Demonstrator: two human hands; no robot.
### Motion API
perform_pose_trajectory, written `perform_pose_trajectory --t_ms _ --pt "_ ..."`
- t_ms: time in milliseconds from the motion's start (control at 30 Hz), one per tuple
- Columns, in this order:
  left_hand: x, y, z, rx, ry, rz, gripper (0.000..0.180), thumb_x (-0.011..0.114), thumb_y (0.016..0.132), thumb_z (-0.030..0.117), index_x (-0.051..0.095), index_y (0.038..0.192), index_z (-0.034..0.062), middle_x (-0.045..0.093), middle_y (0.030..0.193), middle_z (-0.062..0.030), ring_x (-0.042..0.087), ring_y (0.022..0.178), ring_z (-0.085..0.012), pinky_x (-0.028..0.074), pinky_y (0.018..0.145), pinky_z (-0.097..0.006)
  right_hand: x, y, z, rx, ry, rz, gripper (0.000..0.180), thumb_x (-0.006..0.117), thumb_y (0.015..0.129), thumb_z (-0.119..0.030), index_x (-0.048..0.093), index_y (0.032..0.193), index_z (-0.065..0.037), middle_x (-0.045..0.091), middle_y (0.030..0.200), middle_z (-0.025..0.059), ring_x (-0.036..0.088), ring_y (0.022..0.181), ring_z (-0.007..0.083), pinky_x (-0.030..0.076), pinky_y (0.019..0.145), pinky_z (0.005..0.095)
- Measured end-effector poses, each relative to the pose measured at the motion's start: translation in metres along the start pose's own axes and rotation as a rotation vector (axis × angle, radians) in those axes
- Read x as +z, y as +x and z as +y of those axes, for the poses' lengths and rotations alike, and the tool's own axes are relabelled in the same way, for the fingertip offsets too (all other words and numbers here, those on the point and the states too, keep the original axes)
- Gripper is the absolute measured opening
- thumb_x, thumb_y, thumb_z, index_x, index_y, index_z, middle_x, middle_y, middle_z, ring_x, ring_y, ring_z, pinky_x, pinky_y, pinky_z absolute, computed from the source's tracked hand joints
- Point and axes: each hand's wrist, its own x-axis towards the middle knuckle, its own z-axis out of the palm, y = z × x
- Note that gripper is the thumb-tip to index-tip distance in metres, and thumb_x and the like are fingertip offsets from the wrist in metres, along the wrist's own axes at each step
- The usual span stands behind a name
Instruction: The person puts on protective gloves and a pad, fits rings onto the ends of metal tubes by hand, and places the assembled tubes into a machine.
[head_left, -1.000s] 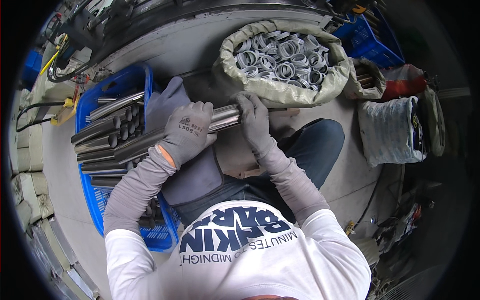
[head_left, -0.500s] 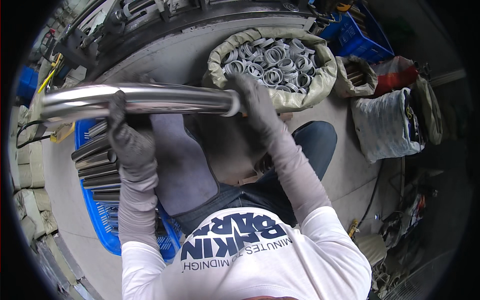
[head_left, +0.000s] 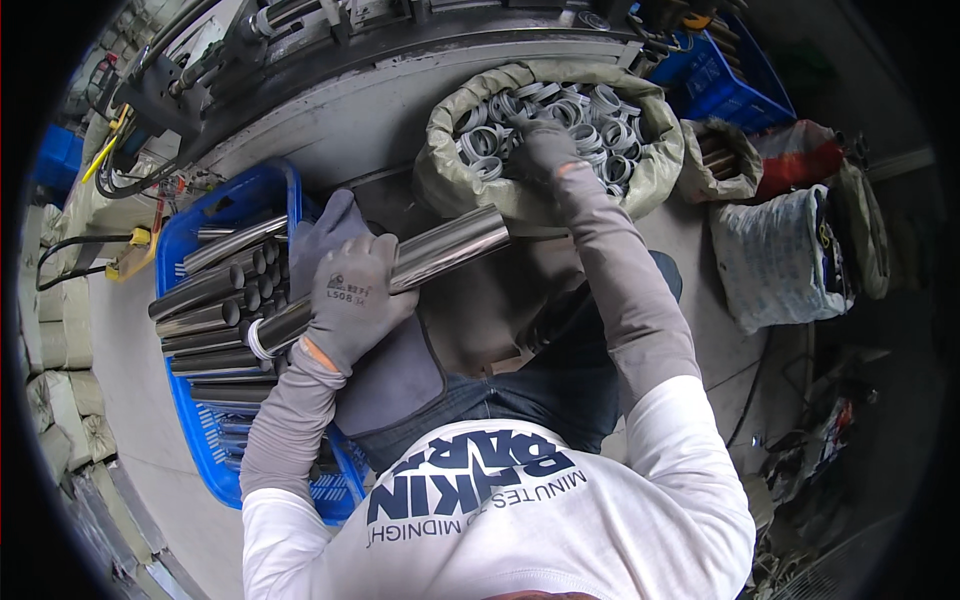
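Note:
A shiny metal tube (head_left: 455, 248) slants across my lap, with my left hand (head_left: 352, 295) wrapped round it in a grey glove. On the tube's lower left end sits a white ring (head_left: 258, 339). My right hand (head_left: 546, 148), gloved too, reaches down into an open woven sack (head_left: 445, 180) full of loose grey-white rings (head_left: 605, 130). Its fingers are bent in among the rings, and the tips are hidden; what they hold I cannot make out. Over my left thigh lies a grey-blue cloth (head_left: 385, 385).
Beside my left leg a blue plastic crate (head_left: 176, 385) holds several metal tubes (head_left: 205, 318). Dark machinery (head_left: 330, 55) runs along the far side. To the right stand a small sack of tubes (head_left: 718, 155), a white woven bag (head_left: 780, 265) and another blue crate (head_left: 735, 100).
The tube has turned round: its ringed end, formerly at the right, is now at the lower left. My right hand has left the tube and moved up into the sack.

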Motion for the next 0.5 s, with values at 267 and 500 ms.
perform_pose_trajectory --t_ms 267,500 --pt "0.010 0.007 -0.005 0.045 0.016 0.063 0.037 0.078 0.074 0.031 0.062 0.099 0.0093 0.065 0.091 -0.0100 0.068 0.088 -0.0293 0.053 0.078 -0.044 -0.038 -0.127 -0.060 0.039 2.053 0.118 0.045 0.068 0.091 -0.006 0.058 0.133 0.008 0.068 0.126 0.0174 0.071 0.111 0.0246 0.059 0.097 0.0331" --pt "0.006 0.005 -0.002 0.012 -0.006 0.052 0.036 0.077 0.075 0.030 0.064 0.102 0.0094 0.065 0.092 -0.0104 0.067 0.090 -0.0319 0.052 0.080 -0.046 -0.024 -0.169 -0.071 -0.153 1.663 0.107 0.068 0.069 0.091 -0.022 0.051 0.151 0.003 0.066 0.134 0.0148 0.061 0.124 0.0213 0.043 0.110 0.0327"
